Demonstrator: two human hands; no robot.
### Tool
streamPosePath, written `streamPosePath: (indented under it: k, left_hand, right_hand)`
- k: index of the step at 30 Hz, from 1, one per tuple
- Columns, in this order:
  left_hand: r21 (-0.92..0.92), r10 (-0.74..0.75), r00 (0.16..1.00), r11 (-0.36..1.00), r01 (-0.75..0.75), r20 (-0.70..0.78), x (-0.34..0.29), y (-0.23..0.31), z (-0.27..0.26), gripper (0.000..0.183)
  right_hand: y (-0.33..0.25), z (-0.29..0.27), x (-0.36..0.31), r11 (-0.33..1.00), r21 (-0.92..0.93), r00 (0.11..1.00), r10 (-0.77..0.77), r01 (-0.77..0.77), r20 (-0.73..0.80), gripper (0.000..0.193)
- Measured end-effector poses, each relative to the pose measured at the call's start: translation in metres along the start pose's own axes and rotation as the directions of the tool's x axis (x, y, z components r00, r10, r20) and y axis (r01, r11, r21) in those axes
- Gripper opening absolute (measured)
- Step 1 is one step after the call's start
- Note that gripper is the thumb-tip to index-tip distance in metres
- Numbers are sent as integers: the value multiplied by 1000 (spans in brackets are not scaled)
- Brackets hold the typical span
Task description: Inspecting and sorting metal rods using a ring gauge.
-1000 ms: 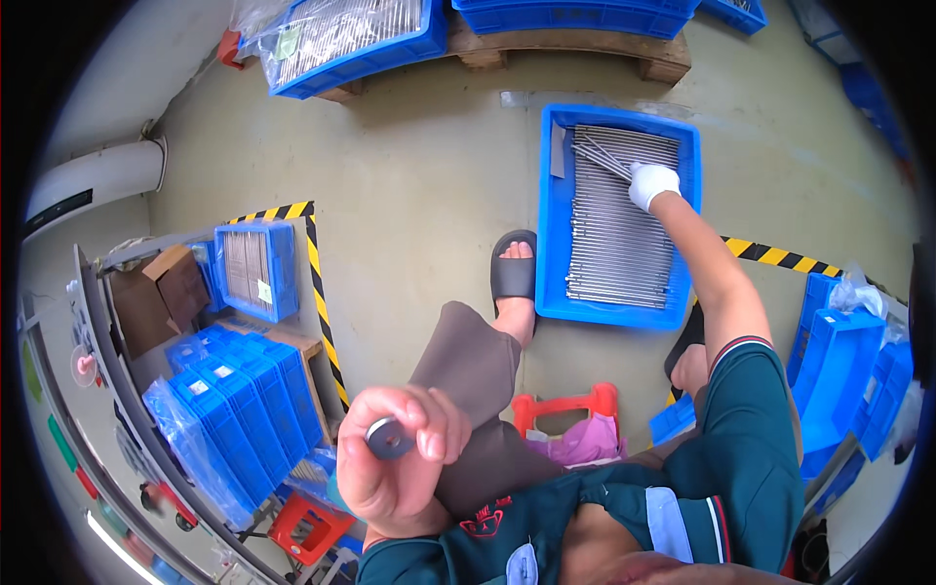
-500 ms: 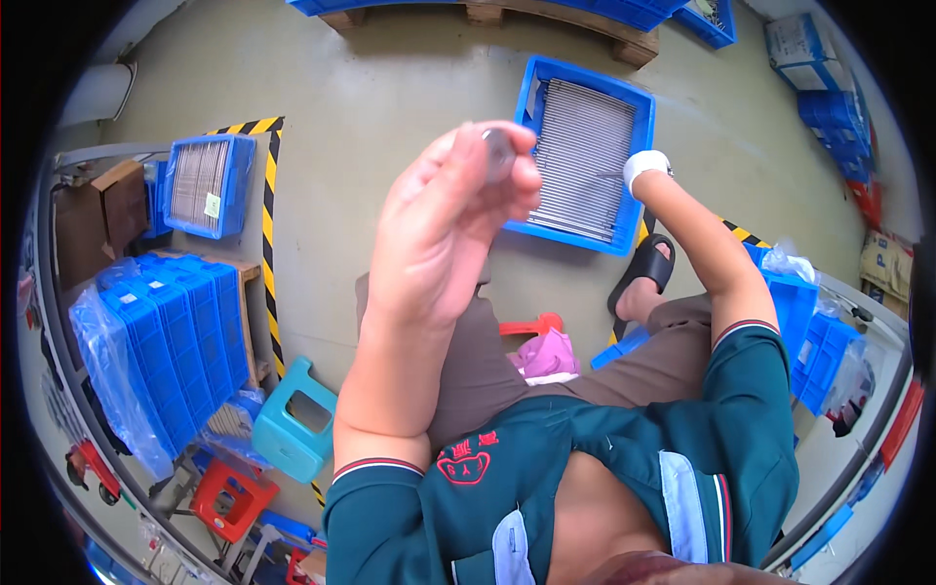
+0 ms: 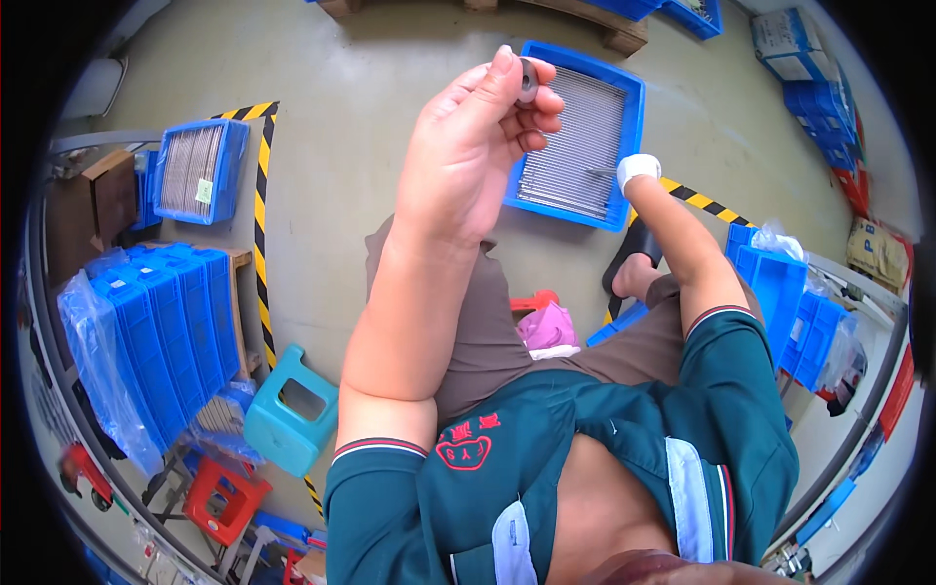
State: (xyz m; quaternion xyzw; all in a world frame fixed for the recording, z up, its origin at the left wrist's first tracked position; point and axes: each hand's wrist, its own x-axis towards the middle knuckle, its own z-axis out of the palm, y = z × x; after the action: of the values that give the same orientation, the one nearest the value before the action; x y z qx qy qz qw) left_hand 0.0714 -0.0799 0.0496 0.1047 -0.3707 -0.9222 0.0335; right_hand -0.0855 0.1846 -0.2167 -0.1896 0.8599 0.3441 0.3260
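My left hand [image 3: 483, 132] is raised in front of me, thumb and fingers closed on a small dark grey metal ring [image 3: 527, 81] with a round hole. Beyond it on the floor sits a blue crate [image 3: 636, 112] with closely packed rows of thin silvery metal rods [image 3: 570, 146]. At the crate's right wall is my right hand [image 3: 639, 170], in a white glove. A thin grey rod-like piece [image 3: 598, 173] sticks out from it over the rows. The glove's fingers are mostly hidden, but they look closed on this piece.
Another rod-filled blue crate [image 3: 239, 171] stands at the left, above stacked blue crates [image 3: 166, 341] partly wrapped in plastic. A teal stool [image 3: 292, 409] and a red stool [image 3: 224, 497] are lower left. More blue crates [image 3: 770, 283] stand right. Yellow-black tape [image 3: 261, 234] marks the floor.
My left hand has moved farther forward and slightly right, still with the ring, and now shows sharper. The right hand stays at the crate's right wall. The whole view has shifted slightly.
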Motion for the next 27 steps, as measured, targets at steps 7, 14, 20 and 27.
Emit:
streamPosePath:
  k: [7, 14, 20, 27]
  left_hand:
    - [-58, -38, 998, 997, 41, 53, 13, -17, 19, 31]
    - [-27, -51, 999, 998, 51, 11, 26, -35, 34, 34]
    - [76, -29, 999, 997, 32, -43, 29, -52, 41, 32]
    - [157, -107, 993, 981, 112, -42, 35, -65, 39, 29]
  right_hand:
    - [54, -21, -77, 857, 499, 979, -28, 127, -202, 44]
    - [101, -57, -198, 323, 850, 857, 174, 417, -486, 37]
    - [100, -53, -274, -268, 822, 854, 301, 502, -423, 27]
    - [109, -44, -274, -618, 677, 913, 207, 400, -351, 28]
